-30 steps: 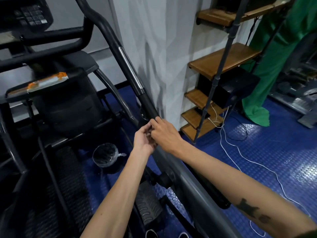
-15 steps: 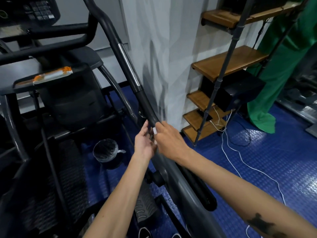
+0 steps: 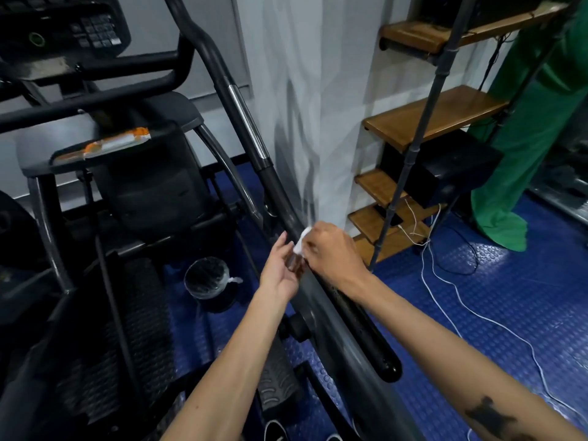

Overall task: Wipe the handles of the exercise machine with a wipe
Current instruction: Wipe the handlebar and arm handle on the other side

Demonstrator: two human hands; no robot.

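Small white wipe [image 3: 299,241] against the sloping dark grey machine handle [image 3: 280,198]. Right hand [image 3: 331,253] pinches it, fingers curled. Left hand [image 3: 280,265] open, fingers straight, touching the handle just beside. No legible writing.

Most of the small white wipe [image 3: 299,242] is hidden between the right hand [image 3: 331,253] and the left hand [image 3: 280,265], so only a crumpled corner shows. The long dark grey machine handle [image 3: 280,192] passes behind both hands and is cut off at the top and bottom edges. The black keypad console [image 3: 63,27] at far left is cropped, its markings too small to read.
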